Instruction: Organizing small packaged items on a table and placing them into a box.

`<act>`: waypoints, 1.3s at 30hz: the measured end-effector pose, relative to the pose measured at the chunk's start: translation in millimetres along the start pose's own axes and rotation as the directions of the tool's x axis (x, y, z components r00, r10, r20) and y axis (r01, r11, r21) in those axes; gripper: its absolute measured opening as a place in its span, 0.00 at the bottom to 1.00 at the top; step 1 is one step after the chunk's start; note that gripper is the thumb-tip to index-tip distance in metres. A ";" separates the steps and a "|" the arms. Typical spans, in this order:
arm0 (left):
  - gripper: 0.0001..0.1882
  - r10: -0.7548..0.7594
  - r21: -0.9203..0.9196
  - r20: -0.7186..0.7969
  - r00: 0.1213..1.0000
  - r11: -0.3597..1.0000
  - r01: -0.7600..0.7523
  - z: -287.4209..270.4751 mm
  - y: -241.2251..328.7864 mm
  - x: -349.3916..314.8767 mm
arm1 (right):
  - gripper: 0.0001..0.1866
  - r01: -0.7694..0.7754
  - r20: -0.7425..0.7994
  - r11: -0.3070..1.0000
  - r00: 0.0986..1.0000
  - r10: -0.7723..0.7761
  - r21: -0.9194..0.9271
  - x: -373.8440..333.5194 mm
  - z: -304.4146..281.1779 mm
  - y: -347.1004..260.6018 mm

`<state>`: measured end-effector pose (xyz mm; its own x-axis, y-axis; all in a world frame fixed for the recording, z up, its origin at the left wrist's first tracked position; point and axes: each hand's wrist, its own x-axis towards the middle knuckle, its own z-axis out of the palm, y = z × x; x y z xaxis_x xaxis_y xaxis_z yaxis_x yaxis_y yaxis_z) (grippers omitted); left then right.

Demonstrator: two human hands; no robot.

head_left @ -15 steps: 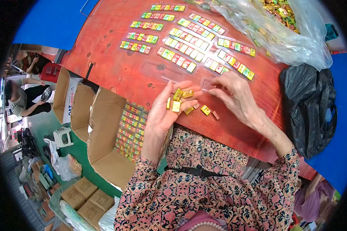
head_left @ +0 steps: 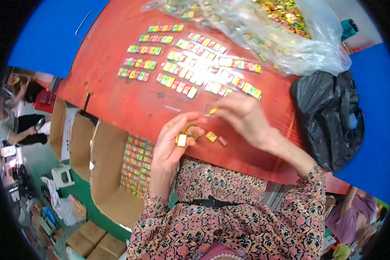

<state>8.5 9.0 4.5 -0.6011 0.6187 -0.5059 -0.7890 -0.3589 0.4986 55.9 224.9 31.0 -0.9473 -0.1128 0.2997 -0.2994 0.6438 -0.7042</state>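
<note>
My left hand (head_left: 171, 136) is cupped palm up, its fingers curled round a few gold-wrapped candies (head_left: 182, 140). Slightly blurred, my right hand (head_left: 242, 117) pinches one yellow-gold candy (head_left: 213, 111) over a clear plastic tray (head_left: 209, 107), which its fingers partly hide. On the red table below it lie a loose gold candy (head_left: 211, 136) and a small reddish candy (head_left: 222, 141). Beyond my hands stand rows of clear trays filled with red, yellow and green candies (head_left: 177, 86). Glare whitens some of them.
A large clear bag (head_left: 316, 54) of wrapped candies lies at the far right, with a black plastic bag (head_left: 329, 121) nearer me. To my left an open cardboard box (head_left: 112, 195) holds many filled trays. Other people (head_left: 19, 123) are at the left and lower right.
The whole view has shifted, so the table appears further left. My right hand now has a yellow-gold candy in its fingertips. My left fingers have curled in more over the candies.
</note>
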 end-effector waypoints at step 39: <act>0.10 0.583 0.749 0.653 0.483 -0.400 -0.529 34.0 -40.1 7.1 | 0.07 -0.488 0.275 0.694 0.873 0.404 0.529 -18.2 7.8 -0.8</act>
<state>40.2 51.6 4.9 -0.6679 0.5457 0.5061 0.7284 0.3396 0.5951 72.5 220.5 21.1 -0.9788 -0.0461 -0.1996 0.1942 0.1012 -0.9757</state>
